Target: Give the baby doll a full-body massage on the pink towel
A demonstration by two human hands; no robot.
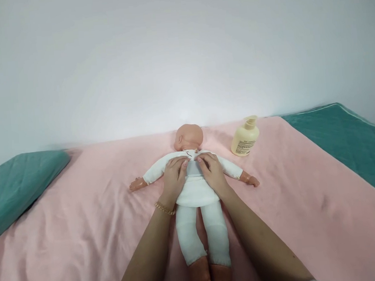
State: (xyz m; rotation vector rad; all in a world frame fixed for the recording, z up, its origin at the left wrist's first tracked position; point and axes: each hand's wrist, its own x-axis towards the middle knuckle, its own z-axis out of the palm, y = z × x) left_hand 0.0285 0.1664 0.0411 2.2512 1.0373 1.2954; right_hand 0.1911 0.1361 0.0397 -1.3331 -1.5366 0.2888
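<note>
A baby doll (195, 192) lies belly down, its head turned to the left and its arms spread sideways. It has a white cloth body and bare plastic head, hands and lower legs. My left hand (176, 174) rests on the left of its upper back, fingers laid over the cloth and thumb close beside them. Mirroring it, my right hand (211, 169) lies on the right of the upper back, with its fingertips near the middle. A small gap separates the two hands just below the doll's neck. Both palms are hidden.
A pale yellow pump bottle (245, 137) stands to the right of the doll's head. Beneath everything spreads a wrinkled pink sheet (92, 218). Green padded fabric shows at the left (23, 181) and right (346, 148). A plain white wall (173, 54) rises behind.
</note>
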